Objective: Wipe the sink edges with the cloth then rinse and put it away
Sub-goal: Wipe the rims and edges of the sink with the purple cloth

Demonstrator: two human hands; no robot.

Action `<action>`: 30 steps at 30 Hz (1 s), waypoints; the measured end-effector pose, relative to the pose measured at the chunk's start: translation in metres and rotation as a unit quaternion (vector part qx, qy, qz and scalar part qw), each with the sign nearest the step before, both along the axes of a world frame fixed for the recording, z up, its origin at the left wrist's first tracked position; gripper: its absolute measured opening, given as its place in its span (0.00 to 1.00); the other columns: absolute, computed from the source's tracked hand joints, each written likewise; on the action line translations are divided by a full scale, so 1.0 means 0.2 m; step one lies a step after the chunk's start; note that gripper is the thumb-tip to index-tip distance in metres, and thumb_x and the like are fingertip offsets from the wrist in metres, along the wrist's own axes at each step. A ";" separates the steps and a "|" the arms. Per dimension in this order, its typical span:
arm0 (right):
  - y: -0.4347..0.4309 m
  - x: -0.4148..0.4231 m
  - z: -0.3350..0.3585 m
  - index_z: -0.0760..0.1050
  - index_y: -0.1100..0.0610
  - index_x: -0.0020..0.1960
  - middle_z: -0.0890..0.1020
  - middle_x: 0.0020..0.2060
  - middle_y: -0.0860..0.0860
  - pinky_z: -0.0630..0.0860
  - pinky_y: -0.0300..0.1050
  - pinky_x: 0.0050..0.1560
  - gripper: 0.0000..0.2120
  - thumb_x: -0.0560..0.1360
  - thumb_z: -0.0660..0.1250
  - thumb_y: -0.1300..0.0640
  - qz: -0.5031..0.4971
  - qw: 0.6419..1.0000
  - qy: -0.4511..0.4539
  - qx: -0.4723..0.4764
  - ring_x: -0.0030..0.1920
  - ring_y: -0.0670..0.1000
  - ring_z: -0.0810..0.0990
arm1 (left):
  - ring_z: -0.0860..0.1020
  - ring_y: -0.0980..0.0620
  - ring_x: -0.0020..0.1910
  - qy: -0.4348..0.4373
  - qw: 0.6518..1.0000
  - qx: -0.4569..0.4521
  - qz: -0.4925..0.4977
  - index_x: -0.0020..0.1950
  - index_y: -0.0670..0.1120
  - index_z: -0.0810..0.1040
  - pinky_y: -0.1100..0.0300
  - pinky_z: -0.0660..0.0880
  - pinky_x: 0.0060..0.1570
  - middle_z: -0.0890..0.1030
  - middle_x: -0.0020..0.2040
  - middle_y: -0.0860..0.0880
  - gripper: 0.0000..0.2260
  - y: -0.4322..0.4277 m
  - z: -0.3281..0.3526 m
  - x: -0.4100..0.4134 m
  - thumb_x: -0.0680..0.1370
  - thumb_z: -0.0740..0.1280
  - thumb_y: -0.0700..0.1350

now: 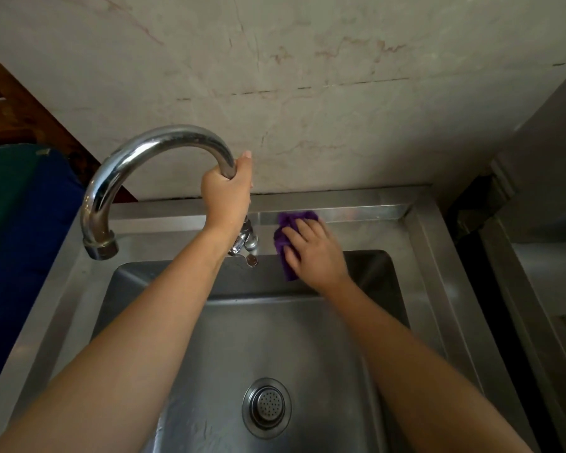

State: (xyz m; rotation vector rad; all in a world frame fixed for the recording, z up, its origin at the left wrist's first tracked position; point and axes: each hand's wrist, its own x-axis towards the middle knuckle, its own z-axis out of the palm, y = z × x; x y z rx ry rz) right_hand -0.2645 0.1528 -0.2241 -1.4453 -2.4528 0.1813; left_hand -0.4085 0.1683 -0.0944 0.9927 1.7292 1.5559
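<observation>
A steel sink (428, 256) fills the lower view, its drain strainer (266, 407) near the bottom centre. A curved chrome faucet (138, 158) rises from the back rim, its spout swung out over the left rim. My left hand (226, 197) is closed around the faucet's upright neck. My right hand (314, 253) lies flat on a purple cloth (286, 223), pressing it onto the back rim just right of the faucet base. Part of the cloth hangs over the basin's inner edge; the rest is hidden under my palm.
A marbled beige wall (307, 93) stands directly behind the sink. A blue and green surface (23, 207) lies to the left, with brown wood behind it. A grey steel unit (536, 256) sits to the right across a dark gap.
</observation>
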 end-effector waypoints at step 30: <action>-0.17 0.11 0.16 0.70 0.57 0.59 0.75 0.55 0.58 0.74 0.52 0.53 0.14 0.78 0.58 0.50 -0.267 0.930 0.177 -0.180 0.56 0.58 0.75 | 0.73 0.58 0.40 0.020 0.980 -0.010 -0.198 0.48 0.49 0.68 0.70 0.71 0.43 0.72 0.39 0.54 0.03 -0.21 0.03 -0.15 0.80 0.61 0.47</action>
